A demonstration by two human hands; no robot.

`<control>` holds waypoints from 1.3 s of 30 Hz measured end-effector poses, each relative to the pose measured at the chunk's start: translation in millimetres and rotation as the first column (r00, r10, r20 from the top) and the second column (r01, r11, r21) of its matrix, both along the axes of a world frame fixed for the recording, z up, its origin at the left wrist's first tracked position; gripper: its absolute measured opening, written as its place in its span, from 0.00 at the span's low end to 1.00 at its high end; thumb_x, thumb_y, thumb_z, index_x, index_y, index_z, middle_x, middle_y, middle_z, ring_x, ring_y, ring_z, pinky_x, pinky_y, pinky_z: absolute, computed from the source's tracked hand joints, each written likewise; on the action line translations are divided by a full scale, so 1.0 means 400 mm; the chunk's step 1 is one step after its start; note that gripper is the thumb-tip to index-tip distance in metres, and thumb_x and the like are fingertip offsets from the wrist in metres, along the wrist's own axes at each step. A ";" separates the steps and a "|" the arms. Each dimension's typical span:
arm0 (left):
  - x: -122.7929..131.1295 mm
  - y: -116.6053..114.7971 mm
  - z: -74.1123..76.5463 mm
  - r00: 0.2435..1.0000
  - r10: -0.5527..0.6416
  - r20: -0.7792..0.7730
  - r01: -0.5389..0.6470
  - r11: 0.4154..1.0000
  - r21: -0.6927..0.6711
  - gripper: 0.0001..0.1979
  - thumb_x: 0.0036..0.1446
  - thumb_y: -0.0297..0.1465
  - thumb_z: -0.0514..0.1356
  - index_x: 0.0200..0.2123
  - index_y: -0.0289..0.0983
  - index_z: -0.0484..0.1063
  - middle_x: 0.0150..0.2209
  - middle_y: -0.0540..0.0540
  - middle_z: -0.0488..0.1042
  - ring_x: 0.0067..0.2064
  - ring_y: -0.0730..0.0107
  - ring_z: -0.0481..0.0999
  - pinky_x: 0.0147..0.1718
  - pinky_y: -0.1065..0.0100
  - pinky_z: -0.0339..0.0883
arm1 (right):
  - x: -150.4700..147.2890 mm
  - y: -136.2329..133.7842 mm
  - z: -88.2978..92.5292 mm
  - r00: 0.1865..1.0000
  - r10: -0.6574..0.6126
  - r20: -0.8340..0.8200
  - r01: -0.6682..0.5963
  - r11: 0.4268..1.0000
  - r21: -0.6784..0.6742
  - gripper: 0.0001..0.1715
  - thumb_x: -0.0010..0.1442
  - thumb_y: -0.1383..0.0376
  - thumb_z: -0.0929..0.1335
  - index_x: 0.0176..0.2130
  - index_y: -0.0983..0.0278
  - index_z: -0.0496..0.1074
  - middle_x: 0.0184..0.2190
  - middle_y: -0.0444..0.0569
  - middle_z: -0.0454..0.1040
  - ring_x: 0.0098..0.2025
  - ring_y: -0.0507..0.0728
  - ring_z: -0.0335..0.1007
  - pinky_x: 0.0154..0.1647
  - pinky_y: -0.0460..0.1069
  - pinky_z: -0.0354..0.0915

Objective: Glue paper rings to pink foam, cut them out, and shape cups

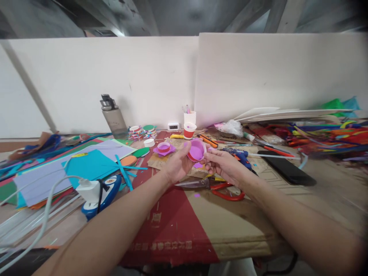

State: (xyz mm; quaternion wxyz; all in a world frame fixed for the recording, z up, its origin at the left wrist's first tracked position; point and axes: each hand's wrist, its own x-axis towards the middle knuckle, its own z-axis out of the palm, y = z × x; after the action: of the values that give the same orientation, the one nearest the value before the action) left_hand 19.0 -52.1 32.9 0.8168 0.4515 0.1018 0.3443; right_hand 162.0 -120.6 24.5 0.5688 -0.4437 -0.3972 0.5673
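Both my hands meet above the middle of the table and hold a small pink paper cup (196, 150) tilted on its side, its purple-covered end facing me. My left hand (177, 165) cups it from the left with fingers curled. My right hand (221, 163) pinches its right rim with thumb and fingers. A second cup with a purple flower-shaped base (164, 148) stands on the table just behind and left of them. Red-handled scissors (218, 188) lie under my hands.
Coloured paper sheets (86, 163) and a white charger with cable (90, 190) lie at left. A water bottle (113, 117), red cup (189, 131) and white pen cup (189, 116) stand at the back. A blue glue gun (240, 155), black phone (286, 168) and paper scraps (324, 134) crowd the right.
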 end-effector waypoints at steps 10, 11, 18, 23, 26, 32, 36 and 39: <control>-0.012 0.057 0.002 0.975 0.205 -0.082 -0.215 0.965 -0.150 0.23 0.58 0.48 0.52 0.38 0.34 0.73 0.34 0.40 0.78 0.35 0.61 0.78 0.32 0.62 0.72 | 0.004 0.002 0.009 0.859 -0.111 0.499 0.035 0.987 0.159 0.14 0.56 0.55 0.66 0.31 0.65 0.70 0.24 0.43 0.71 0.22 0.47 0.65 0.24 0.43 0.64; -0.017 0.062 0.003 0.971 0.221 -0.093 -0.234 0.958 -0.166 0.24 0.58 0.49 0.51 0.38 0.34 0.73 0.34 0.40 0.78 0.35 0.59 0.78 0.30 0.61 0.72 | 0.007 0.001 0.015 0.811 -0.157 0.563 0.054 0.979 0.196 0.14 0.57 0.56 0.65 0.32 0.64 0.70 0.25 0.43 0.72 0.23 0.48 0.65 0.25 0.43 0.65; -0.046 0.085 0.019 0.935 0.339 -0.105 -0.354 0.913 -0.204 0.22 0.61 0.42 0.45 0.39 0.33 0.72 0.31 0.38 0.77 0.29 0.59 0.78 0.21 0.63 0.68 | 0.107 -0.017 0.078 0.439 -0.369 0.819 0.260 0.925 0.277 0.14 0.59 0.58 0.62 0.38 0.64 0.71 0.32 0.48 0.76 0.31 0.52 0.70 0.33 0.46 0.65; -0.051 0.093 0.018 0.909 0.404 -0.103 -0.417 0.882 -0.220 0.22 0.62 0.41 0.45 0.40 0.33 0.72 0.27 0.41 0.76 0.27 0.61 0.77 0.20 0.66 0.67 | 0.212 -0.052 0.068 0.068 -0.275 0.959 0.389 0.892 0.228 0.12 0.53 0.59 0.68 0.28 0.66 0.72 0.31 0.57 0.76 0.40 0.61 0.71 0.42 0.51 0.62; -0.049 0.089 0.014 0.911 0.402 -0.088 -0.411 0.881 -0.235 0.23 0.62 0.45 0.47 0.40 0.33 0.71 0.27 0.42 0.76 0.29 0.63 0.78 0.23 0.67 0.69 | 0.237 -0.057 0.026 0.005 -0.148 0.989 0.419 0.898 0.133 0.17 0.51 0.56 0.69 0.21 0.66 0.70 0.27 0.61 0.75 0.37 0.65 0.73 0.38 0.54 0.63; -0.050 0.083 0.007 0.935 0.353 -0.019 -0.351 0.922 -0.161 0.22 0.58 0.48 0.53 0.48 0.39 0.69 0.32 0.44 0.77 0.33 0.64 0.79 0.30 0.65 0.73 | 0.251 -0.026 -0.020 0.059 -0.068 0.996 0.457 0.889 0.033 0.08 0.47 0.61 0.71 0.25 0.65 0.73 0.26 0.55 0.76 0.34 0.62 0.73 0.33 0.51 0.64; -0.055 0.089 -0.002 0.948 0.319 0.007 -0.316 0.939 -0.136 0.21 0.56 0.45 0.56 0.49 0.41 0.69 0.36 0.44 0.78 0.37 0.64 0.79 0.34 0.65 0.74 | 0.265 -0.013 -0.017 0.168 -0.064 0.984 0.487 0.873 -0.026 0.12 0.53 0.57 0.69 0.29 0.65 0.73 0.24 0.51 0.74 0.28 0.57 0.71 0.29 0.50 0.65; -0.057 0.094 -0.007 0.951 0.311 0.004 -0.306 0.938 -0.165 0.21 0.56 0.45 0.57 0.47 0.39 0.71 0.38 0.41 0.78 0.39 0.62 0.79 0.36 0.63 0.74 | 0.273 -0.007 -0.018 0.257 -0.076 0.963 0.506 0.860 -0.067 0.16 0.60 0.55 0.65 0.36 0.65 0.72 0.31 0.48 0.74 0.30 0.52 0.69 0.31 0.49 0.67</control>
State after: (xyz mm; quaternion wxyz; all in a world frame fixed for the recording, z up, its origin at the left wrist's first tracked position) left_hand -3.6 -14.7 30.0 0.7884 0.3566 0.1868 0.4652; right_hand 271.1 -123.5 17.3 0.2333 -0.8512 -0.4466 0.1465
